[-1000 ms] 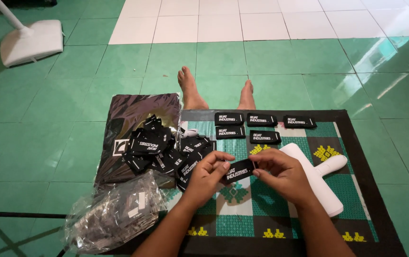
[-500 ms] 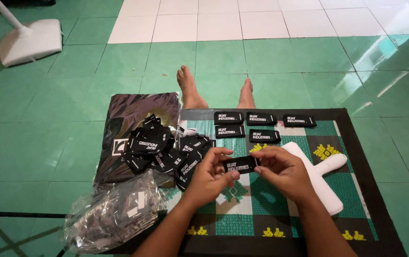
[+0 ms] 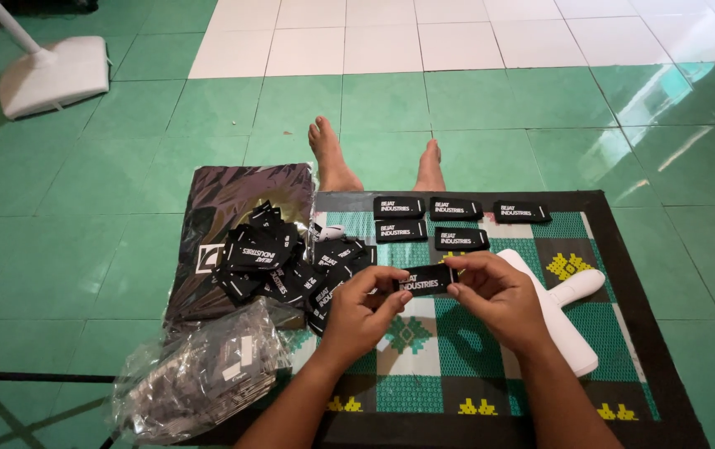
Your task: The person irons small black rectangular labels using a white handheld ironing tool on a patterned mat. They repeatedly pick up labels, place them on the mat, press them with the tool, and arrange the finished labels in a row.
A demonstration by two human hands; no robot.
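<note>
My left hand (image 3: 360,314) and my right hand (image 3: 497,291) together pinch one small black rectangular label with white print (image 3: 426,280), held flat between them above a green patterned mat (image 3: 424,391). To the left of my left hand lies a loose pile of the same black labels (image 3: 278,258). Beyond my hands, several labels (image 3: 456,209) lie face up in two neat rows on the mat's far part. A white flat tool with a handle (image 3: 569,320) rests on the mat just right of my right hand.
A clear plastic bag of more labels (image 3: 199,378) lies at the near left. A dark glossy bag (image 3: 233,204) sits under the pile. My bare feet (image 3: 332,158) rest beyond the mat on green floor tiles. A white stand base (image 3: 54,75) is at far left.
Both hands have shifted slightly forward with the label, which has been turned flatter so its printed face is up. Everything else is unchanged.
</note>
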